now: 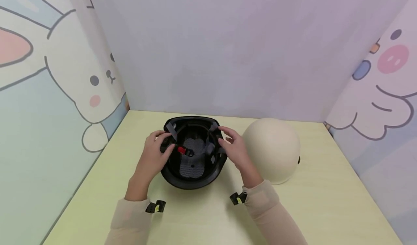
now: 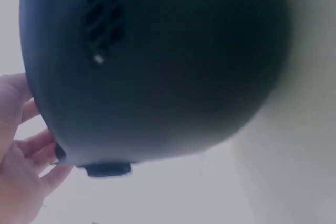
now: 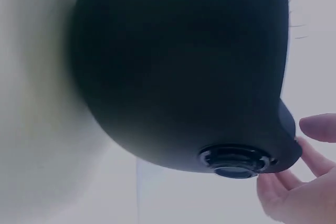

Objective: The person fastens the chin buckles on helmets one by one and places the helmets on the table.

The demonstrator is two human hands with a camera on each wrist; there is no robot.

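A black helmet (image 1: 197,181) lies upside down, its hollow facing up with straps and a red buckle (image 1: 181,150) inside. My left hand (image 1: 153,151) holds its left rim, fingertips beside a grey strap (image 1: 171,130). On the opposite side, my right hand (image 1: 235,147) has its thumb and fingers around the right rim. From the left wrist, the helmet's dark outer shell (image 2: 157,87) with a vent grille fills most of the view, the hand at its edge. Seen from the right wrist, fingertips touch the rim near a round fitting (image 3: 235,160) on the shell.
A cream helmet (image 1: 272,147) sits dome up at the right, close beside my right forearm. Both rest on a pale yellow table (image 1: 195,219). A plain wall (image 1: 221,49) stands behind, with cartoon-printed side walls. Small black devices (image 1: 155,206) are strapped at my wrists.
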